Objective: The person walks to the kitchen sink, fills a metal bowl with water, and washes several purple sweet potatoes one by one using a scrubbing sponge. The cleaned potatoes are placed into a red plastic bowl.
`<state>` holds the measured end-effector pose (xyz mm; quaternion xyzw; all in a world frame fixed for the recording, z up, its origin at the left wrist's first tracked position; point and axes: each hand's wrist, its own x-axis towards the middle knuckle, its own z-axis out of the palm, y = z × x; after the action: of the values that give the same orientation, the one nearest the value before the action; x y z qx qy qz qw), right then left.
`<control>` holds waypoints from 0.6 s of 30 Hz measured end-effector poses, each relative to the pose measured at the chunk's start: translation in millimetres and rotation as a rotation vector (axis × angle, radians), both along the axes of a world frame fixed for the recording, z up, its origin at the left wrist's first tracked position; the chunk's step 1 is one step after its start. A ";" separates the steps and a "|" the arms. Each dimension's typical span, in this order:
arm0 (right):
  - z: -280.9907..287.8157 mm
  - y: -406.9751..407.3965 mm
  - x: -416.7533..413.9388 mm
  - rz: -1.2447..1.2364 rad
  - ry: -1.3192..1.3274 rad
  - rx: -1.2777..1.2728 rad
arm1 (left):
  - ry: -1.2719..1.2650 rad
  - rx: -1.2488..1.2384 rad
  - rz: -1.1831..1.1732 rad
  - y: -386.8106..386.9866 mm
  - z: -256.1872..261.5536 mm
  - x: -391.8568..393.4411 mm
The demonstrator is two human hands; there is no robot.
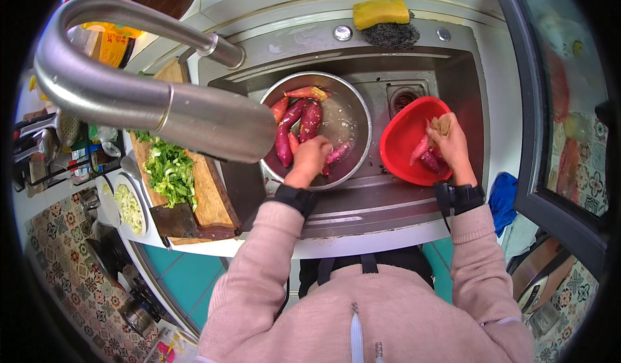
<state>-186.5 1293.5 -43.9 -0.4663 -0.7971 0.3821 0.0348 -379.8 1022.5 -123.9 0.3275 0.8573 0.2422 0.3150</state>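
My left hand [310, 156] reaches into a round steel basin [367, 120] of water, its fingers curled at a wet sweet potato [341, 152] that is partly hidden by the hand and the water. Several purple-red sweet potatoes [310, 119] lie beside it, and a paler one with a cut-looking end [305, 92] rests by the far wall. Over a red plastic bowl [395, 144], my right hand [452, 142] grips a brown fibrous scrubber [440, 125]. Below that hand, a few sweet potatoes [421, 150] sit in the bowl.
A steel faucet [213, 120] arches over the basin's left side. The sink drain [403, 100] lies behind the bowl. A cleaver [173, 221] and chopped greens [170, 173] rest on a wooden board [213, 188]. A yellow sponge [381, 13] and steel wool [392, 35] sit on the rear ledge.
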 end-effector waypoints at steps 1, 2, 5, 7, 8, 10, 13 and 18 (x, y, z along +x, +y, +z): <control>1.5 2.4 5.8 0.121 -0.005 0.199 | -0.014 -0.125 -0.094 11.0 -15.4 5.2; 4.0 0.7 8.6 0.194 -0.087 0.364 | 0.046 -0.291 -0.231 22.4 -29.9 12.2; 4.2 -29.2 -6.9 0.073 0.150 0.019 | 0.149 -0.380 -0.327 46.6 -59.4 29.6; 0.7 -54.4 -30.2 0.150 0.194 -0.046 | 0.094 -0.392 -0.550 53.1 -65.2 22.1; -1.8 -65.0 -43.2 0.278 0.157 0.063 | 0.073 -0.429 -0.648 52.8 -63.1 14.1; -10.0 -85.1 -69.4 0.387 0.130 0.217 | -0.078 -0.320 -0.382 47.4 -49.7 -3.5; -42.8 -97.7 -113.1 0.465 0.033 0.119 | -0.470 -0.060 0.172 10.6 -7.8 -27.9; -114.5 -141.6 -148.4 0.717 -0.227 0.262 | -0.996 0.461 0.850 -59.6 59.2 -28.1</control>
<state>-334.9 1151.9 -158.4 -0.1895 -0.9502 0.2110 -0.1296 -407.9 962.9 -64.8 -0.1282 0.5912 0.6420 0.4710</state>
